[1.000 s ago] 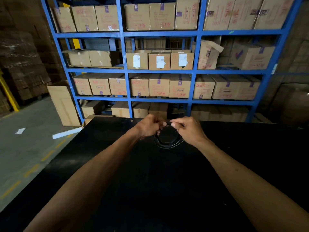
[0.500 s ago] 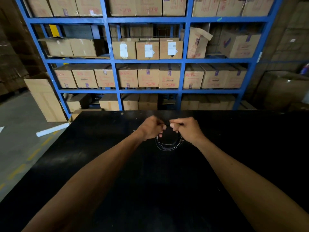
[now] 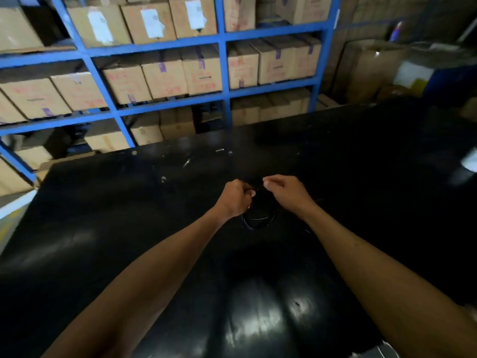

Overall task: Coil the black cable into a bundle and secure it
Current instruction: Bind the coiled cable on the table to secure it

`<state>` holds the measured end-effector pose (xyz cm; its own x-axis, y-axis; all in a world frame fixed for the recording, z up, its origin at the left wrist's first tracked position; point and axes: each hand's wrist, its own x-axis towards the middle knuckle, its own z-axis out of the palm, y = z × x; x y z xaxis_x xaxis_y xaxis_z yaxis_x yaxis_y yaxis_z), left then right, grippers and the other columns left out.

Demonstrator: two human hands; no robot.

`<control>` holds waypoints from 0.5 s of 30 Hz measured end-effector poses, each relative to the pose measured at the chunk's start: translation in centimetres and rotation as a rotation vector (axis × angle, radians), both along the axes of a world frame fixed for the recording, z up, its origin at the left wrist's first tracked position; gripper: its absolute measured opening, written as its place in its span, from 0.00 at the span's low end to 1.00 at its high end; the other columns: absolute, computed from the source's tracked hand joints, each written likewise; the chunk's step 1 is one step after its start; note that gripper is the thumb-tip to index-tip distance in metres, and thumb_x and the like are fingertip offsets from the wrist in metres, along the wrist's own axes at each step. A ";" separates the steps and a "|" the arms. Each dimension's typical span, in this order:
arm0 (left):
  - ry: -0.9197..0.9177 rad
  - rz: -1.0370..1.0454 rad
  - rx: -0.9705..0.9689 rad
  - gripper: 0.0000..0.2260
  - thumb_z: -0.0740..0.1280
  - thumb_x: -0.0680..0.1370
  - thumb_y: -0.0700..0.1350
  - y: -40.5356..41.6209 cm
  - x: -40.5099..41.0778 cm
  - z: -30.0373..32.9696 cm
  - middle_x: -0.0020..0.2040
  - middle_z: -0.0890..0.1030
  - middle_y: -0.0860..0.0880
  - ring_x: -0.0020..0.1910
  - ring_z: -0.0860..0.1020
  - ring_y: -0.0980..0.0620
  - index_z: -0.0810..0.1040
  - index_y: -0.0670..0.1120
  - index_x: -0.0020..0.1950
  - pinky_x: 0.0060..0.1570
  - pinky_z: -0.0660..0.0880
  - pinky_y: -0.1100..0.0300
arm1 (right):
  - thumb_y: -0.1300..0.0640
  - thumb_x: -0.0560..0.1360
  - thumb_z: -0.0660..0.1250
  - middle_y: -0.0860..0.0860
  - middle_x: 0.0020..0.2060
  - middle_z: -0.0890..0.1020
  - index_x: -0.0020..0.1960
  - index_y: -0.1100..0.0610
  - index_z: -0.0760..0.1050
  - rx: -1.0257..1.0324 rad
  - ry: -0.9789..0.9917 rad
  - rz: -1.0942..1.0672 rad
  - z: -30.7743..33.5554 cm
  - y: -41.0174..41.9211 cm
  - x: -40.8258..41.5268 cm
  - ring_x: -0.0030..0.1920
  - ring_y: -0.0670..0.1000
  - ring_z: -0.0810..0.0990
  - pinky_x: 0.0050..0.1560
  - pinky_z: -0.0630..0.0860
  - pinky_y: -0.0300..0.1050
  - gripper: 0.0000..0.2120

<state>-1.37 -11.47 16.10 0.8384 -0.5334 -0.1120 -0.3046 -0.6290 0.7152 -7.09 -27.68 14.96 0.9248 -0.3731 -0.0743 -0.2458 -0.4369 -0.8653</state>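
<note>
— Where are the hands?

— Just above the middle of the frame, close together. The left hand (image 3: 235,198) is curled into a loose fist, fingers pinched on the top of the black cable (image 3: 258,219). The right hand (image 3: 287,193) is just beside it, thumb and forefinger pressed together on the same upper stretch of cable.

— And the cable itself?

— Already looped — a small coil hanging below and between the two hands, its lower arc catching a thin line of light (the rest melts into the dark surface, so the number of turns cannot be told). Whether it touches the surface is unclear.

— What lies under it?

— A black table (image 3: 129,228), glossy, with bright glare at the lower centre of the frame and a few pale specks near its far edge.

— Beyond that?

— Blue shelving (image 3: 224,63) across the upper left and centre, packed with cardboard boxes (image 3: 165,76). The picture is motion-blurred, so the print on them is unreadable.
</note>
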 end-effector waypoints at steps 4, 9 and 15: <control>0.045 -0.071 0.025 0.12 0.62 0.82 0.39 -3.7 -0.2 -2.3 0.34 0.79 0.48 0.35 0.78 0.50 0.79 0.43 0.40 0.39 0.75 0.56 | 0.49 0.79 0.67 0.47 0.51 0.85 0.57 0.50 0.84 -0.033 0.091 -0.143 -2.8 -5.3 -1.3 0.53 0.48 0.82 0.57 0.78 0.47 0.11; 0.079 -0.087 0.091 0.14 0.62 0.83 0.40 -8.3 0.3 -5.3 0.40 0.81 0.39 0.40 0.80 0.43 0.78 0.36 0.40 0.42 0.74 0.52 | 0.56 0.79 0.69 0.51 0.51 0.85 0.54 0.53 0.85 -0.084 0.313 -0.136 -5.8 -12.4 -3.1 0.51 0.49 0.82 0.58 0.79 0.48 0.07; 0.112 -0.048 0.129 0.18 0.61 0.82 0.39 -11.3 2.4 -8.6 0.35 0.79 0.42 0.35 0.76 0.46 0.73 0.42 0.32 0.39 0.73 0.52 | 0.62 0.75 0.71 0.55 0.56 0.86 0.58 0.56 0.84 -0.274 0.538 0.005 -10.9 -16.0 -3.7 0.58 0.54 0.82 0.62 0.77 0.46 0.12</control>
<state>1.07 -22.76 7.47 0.7908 -0.5475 -0.2737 -0.2591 -0.7046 0.6606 -10.79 -43.66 4.04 0.7860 -0.4408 -0.4335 -0.6151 -0.6287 -0.4759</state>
